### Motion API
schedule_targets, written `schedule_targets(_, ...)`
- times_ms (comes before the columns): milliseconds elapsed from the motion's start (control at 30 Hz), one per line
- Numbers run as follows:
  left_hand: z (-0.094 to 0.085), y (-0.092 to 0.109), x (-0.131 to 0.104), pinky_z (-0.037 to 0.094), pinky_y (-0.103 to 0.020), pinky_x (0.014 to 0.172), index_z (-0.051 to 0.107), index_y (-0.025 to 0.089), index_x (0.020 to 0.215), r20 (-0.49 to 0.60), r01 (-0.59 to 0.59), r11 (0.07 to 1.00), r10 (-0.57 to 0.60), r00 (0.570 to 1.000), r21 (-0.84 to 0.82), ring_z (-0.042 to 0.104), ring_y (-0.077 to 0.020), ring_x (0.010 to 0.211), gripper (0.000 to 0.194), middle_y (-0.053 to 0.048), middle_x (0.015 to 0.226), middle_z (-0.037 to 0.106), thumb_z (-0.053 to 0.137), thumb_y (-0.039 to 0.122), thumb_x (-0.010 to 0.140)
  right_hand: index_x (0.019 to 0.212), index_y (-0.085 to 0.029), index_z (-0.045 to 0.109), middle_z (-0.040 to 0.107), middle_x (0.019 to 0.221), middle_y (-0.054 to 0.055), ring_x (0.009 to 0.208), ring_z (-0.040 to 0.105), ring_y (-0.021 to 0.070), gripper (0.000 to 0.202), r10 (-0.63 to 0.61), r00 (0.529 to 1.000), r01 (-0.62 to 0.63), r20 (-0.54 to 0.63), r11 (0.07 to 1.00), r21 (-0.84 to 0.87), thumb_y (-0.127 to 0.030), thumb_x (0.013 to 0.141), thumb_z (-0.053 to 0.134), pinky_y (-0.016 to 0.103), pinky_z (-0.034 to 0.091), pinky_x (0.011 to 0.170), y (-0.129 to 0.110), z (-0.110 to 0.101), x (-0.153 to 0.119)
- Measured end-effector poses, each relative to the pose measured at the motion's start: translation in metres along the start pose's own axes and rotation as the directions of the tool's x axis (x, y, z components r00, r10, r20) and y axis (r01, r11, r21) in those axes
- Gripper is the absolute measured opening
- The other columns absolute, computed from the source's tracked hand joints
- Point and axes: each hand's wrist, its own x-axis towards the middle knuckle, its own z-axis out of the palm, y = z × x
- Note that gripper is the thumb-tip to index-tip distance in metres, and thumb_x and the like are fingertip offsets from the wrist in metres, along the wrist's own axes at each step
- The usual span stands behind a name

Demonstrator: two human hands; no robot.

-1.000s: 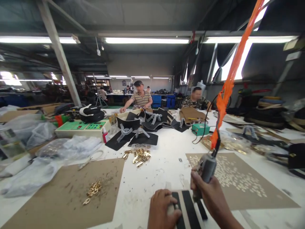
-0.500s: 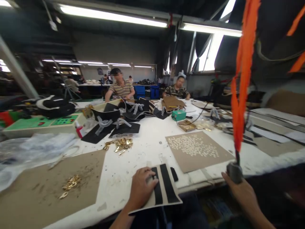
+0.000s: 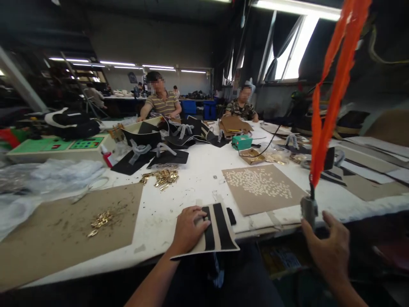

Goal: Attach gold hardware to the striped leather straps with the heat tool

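My left hand (image 3: 189,229) lies over a beige fabric panel with black stripes (image 3: 220,228) at the table's front edge. Its fingers are bent and hold the panel down; a tiny item may sit by the fingertips, too small to make out. The near edge of the panel sticks out past the table. On the right, a grey metal tool (image 3: 309,209) hangs from an orange strap (image 3: 329,98). My right hand (image 3: 330,243) is just beside and below this tool, fingers apart, the thumb close to its lower end. A small black piece (image 3: 231,216) lies by the panel's right edge.
Brown board (image 3: 255,207) carries many small pale pieces. Gold metal fittings (image 3: 166,178) form a pile; more gold fittings (image 3: 101,218) lie on the left board (image 3: 64,251). Beyond are black panels (image 3: 169,158) and a green box (image 3: 242,142). Two people sit across the table.
My right hand has loosened from the hanging tool and spread its fingers. The tool has swung slightly left and up in view. My left hand stays on the panel; the view has tilted down.
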Motion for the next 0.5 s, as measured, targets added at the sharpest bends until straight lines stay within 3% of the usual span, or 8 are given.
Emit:
schedule_targets(67, -0.001, 0.004, -0.002, 0.043, -0.051, 0.108, 0.08, 0.029, 0.096, 0.0, 0.021, 0.999, -0.021, 1.0, -0.033, 0.06, -0.0307, 0.118, 0.02, -0.005, 0.12, 0.072, 0.08, 0.034, 0.077, 0.132, -0.016, 0.063, 0.065, 0.127, 0.016, 0.118, 0.062, 0.0343, 0.063, -0.158, 0.973, 0.136, 0.166, 0.981, 0.135, -0.063, 0.089, 0.062, 0.051, 0.046, 0.11, -0.026, -0.004, -0.026)
schedule_targets(100, -0.002, 0.006, -0.004, 0.043, -0.051, 0.108, 0.08, 0.028, 0.095, -0.002, 0.031, 0.998, -0.031, 1.0, -0.053, 0.06, -0.0305, 0.118, 0.02, -0.005, 0.12, 0.072, 0.08, 0.033, 0.076, 0.13, -0.019, 0.064, 0.066, 0.127, 0.013, 0.116, 0.064, 0.0322, 0.057, -0.248, 0.924, 0.187, 0.291, 0.957, 0.222, -0.059, 0.09, 0.064, 0.048, 0.048, 0.109, -0.041, -0.002, -0.041)
schedule_targets(167, -0.003, 0.011, -0.006, 0.041, -0.051, 0.11, 0.08, 0.028, 0.094, -0.013, 0.049, 0.994, -0.051, 0.999, -0.099, 0.059, -0.0305, 0.119, 0.02, -0.005, 0.12, 0.072, 0.081, 0.031, 0.074, 0.134, -0.024, 0.065, 0.065, 0.133, 0.011, 0.12, 0.064, 0.03, 0.051, -0.427, 0.76, 0.24, 0.49, 0.885, 0.4, -0.051, 0.091, 0.068, 0.045, 0.052, 0.108, -0.071, 0.009, -0.067)
schedule_targets(233, -0.005, 0.014, -0.009, 0.04, -0.051, 0.11, 0.08, 0.027, 0.093, -0.032, 0.066, 0.985, -0.072, 0.997, -0.157, 0.059, -0.0303, 0.119, 0.021, -0.006, 0.119, 0.072, 0.082, 0.028, 0.073, 0.135, -0.028, 0.067, 0.064, 0.137, 0.011, 0.125, 0.063, 0.0295, 0.047, -0.57, 0.607, 0.245, 0.554, 0.798, 0.551, -0.043, 0.091, 0.07, 0.042, 0.054, 0.107, -0.099, 0.028, -0.086)
schedule_targets(267, -0.006, 0.015, -0.01, 0.041, -0.05, 0.111, 0.08, 0.027, 0.092, -0.043, 0.074, 0.978, -0.084, 0.996, -0.193, 0.059, -0.03, 0.119, 0.02, -0.006, 0.117, 0.073, 0.082, 0.027, 0.072, 0.131, -0.029, 0.071, 0.067, 0.133, 0.011, 0.123, 0.064, 0.0296, 0.041, -0.624, 0.558, 0.232, 0.547, 0.751, 0.619, -0.042, 0.091, 0.069, 0.041, 0.055, 0.105, -0.111, 0.038, -0.091)
schedule_targets(367, -0.014, 0.01, -0.015, 0.045, -0.047, 0.108, 0.08, 0.021, 0.091, -0.076, 0.112, 0.936, -0.145, 0.987, -0.333, 0.063, -0.0299, 0.116, 0.017, -0.01, 0.112, 0.076, 0.077, 0.034, 0.079, 0.104, -0.031, 0.082, 0.077, 0.107, 0.009, 0.103, 0.073, 0.0299, 0.027, -0.66, 0.503, 0.106, 0.558, 0.688, 0.718, -0.046, 0.095, 0.063, 0.038, 0.062, 0.09, -0.145, 0.061, -0.088)
schedule_targets(433, -0.025, 0.007, -0.023, 0.052, -0.045, 0.099, 0.079, 0.016, 0.098, -0.059, 0.151, 0.883, -0.197, 0.979, -0.443, 0.069, -0.0293, 0.108, 0.034, -0.013, 0.107, 0.077, 0.062, 0.046, 0.092, 0.095, -0.031, 0.083, 0.079, 0.095, 0.007, 0.091, 0.075, 0.0299, 0.028, -0.567, 0.518, -0.011, 0.641, 0.744, 0.668, -0.051, 0.093, 0.064, 0.035, 0.064, 0.082, -0.166, 0.065, -0.077)
schedule_targets(500, -0.04, 0.007, -0.036, 0.056, -0.044, 0.092, 0.077, 0.012, 0.107, -0.005, 0.197, 0.735, -0.263, 0.965, -0.649, 0.071, -0.0289, 0.1, 0.06, -0.015, 0.104, 0.077, 0.038, 0.058, 0.102, 0.097, -0.031, 0.083, 0.08, 0.095, 0.004, 0.091, 0.076, 0.0309, 0.029, -0.435, 0.53, -0.116, 0.728, 0.813, 0.57, -0.055, 0.089, 0.069, 0.033, 0.064, 0.081, -0.185, 0.062, -0.064)
